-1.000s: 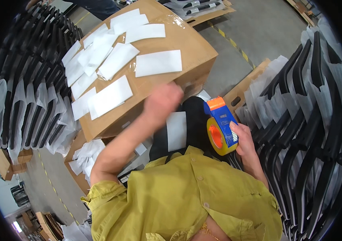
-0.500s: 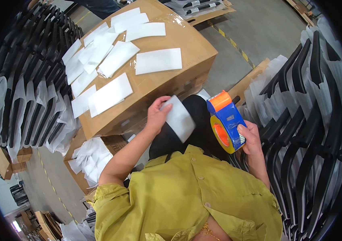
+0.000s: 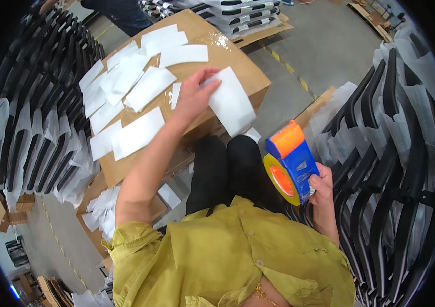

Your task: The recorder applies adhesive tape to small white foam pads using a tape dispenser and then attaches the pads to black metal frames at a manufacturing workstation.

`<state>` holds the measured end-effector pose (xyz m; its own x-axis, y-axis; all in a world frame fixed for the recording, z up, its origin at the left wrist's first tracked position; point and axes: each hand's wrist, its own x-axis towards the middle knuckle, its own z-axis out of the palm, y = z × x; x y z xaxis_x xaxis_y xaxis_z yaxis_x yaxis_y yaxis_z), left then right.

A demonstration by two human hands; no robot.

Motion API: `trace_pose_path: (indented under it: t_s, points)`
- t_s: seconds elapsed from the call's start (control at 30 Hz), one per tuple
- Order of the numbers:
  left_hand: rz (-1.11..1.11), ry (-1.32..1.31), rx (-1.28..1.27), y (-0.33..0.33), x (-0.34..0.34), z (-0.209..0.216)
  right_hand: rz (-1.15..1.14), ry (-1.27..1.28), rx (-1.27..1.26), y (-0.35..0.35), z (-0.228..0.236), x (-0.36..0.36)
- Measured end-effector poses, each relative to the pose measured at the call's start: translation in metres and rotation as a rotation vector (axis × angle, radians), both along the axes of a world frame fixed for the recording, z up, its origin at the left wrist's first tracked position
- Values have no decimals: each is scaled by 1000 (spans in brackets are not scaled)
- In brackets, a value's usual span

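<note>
Wearing a yellow-green shirt (image 3: 212, 235) and black trousers (image 3: 207, 166), you stand with both hands full. Your right hand (image 3: 321, 185) is clamped on the tape dispenser (image 3: 299, 162), gripping its lower end with the thumb laid over the blue body. The dispenser tilts up and to the left, its orange head uppermost and the yellow roll, with an orange core, on its left side. It is held clear of the box, to the right of your knees.

Your left hand (image 3: 196, 98) reaches farther forward and pinches a white sheet (image 3: 231, 102) by its upper left edge, thumb on the face toward you. The sheet slants down to the right across the near edge of the box (image 3: 227, 53); you cannot tell from here whether it touches the cardboard.

Down to your left, an open carton (image 3: 88, 198) holds loose white pieces (image 3: 106, 207). Close on your right stand black bars (image 3: 388, 217) in rows, partly sleeved in white wrap (image 3: 349, 110). On top of the box, more white pads (image 3: 148, 89) lie flat, several overlapping toward the left. Beyond its left side rise more black frames (image 3: 43, 112). Past the box, a striped line (image 3: 293, 65) crosses the grey floor, near a wrapped stack (image 3: 250, 14) and another person's trouser leg (image 3: 128, 16).
</note>
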<state>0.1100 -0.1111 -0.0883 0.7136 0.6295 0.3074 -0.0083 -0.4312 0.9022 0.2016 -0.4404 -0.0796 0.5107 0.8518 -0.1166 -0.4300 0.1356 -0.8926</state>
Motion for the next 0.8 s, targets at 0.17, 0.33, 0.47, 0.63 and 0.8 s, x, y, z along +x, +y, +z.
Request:
trace_pose_path:
  t_s: [0.17,0.33,0.47,0.63,0.8]
  points:
    - [83,357,294,45,44,-5,-90,-18,-27,8,-4,-3]
    - [-13,183,335,-10,35,18,-3,-119,-74,7,-7,1]
    - [-496,448,-725,-60,7,38,61,-246,-85,13,-5,1]
    - [-535,345,-1021,-81,-16,43,154,-249,-66,14,-2,-5]
    - [-551,309,-887,-83,-27,44,176,-254,-78,10,-1,-9]
